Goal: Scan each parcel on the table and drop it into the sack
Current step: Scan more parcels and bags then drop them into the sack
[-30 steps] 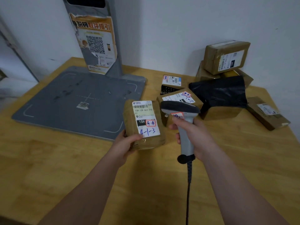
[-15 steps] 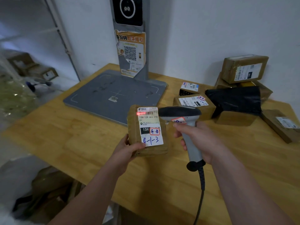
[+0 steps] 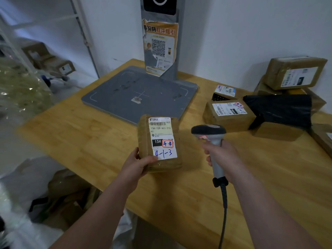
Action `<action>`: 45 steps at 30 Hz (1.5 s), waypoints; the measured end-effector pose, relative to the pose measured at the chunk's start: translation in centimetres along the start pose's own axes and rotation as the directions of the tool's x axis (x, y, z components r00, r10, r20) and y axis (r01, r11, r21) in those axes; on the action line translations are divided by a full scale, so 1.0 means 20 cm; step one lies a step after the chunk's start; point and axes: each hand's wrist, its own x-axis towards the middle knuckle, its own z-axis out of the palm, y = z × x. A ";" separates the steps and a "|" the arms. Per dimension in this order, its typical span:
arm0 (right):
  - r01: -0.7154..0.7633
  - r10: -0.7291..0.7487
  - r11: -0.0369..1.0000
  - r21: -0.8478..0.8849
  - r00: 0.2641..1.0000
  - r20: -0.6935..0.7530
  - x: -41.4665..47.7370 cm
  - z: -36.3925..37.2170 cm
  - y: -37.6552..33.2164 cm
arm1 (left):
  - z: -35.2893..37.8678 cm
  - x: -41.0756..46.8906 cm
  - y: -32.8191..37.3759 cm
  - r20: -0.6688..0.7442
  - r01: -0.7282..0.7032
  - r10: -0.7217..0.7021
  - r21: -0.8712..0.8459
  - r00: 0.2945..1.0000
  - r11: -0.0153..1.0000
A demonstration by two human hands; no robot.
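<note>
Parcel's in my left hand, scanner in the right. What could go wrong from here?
The left hand grips the parcel only at its lower corner; it may slip on the way over.
The sack sits low beside the table, its mouth hard to make out; a drop could miss.
The cable of the scanner in the right hand trails off the table edge and might snag.

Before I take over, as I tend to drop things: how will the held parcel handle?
Probably light: the left hand holds the parcel up by one lower corner alone. Likely stiff, since it keeps its boxy shape without sagging. Its taped brown wrap looks glossy, so it is perhaps slippery.
</note>
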 end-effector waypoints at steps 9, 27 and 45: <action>-0.122 0.125 0.946 -0.299 0.992 -0.010 0.23 0.21 0.29 | -0.22 -0.04 -0.09 -0.100 0.083 -0.090 -0.072 0.991 0.994; 0.211 -0.047 0.959 -0.192 0.780 0.624 -0.24 1.15 0.05 | -0.85 -0.41 -0.38 -0.409 -0.072 -0.161 -0.500 0.898 0.863; 0.755 -0.258 0.352 -0.553 0.647 0.718 -0.32 1.74 0.27 | -1.37 -0.18 -0.84 -0.699 0.486 -0.340 0.012 0.629 0.874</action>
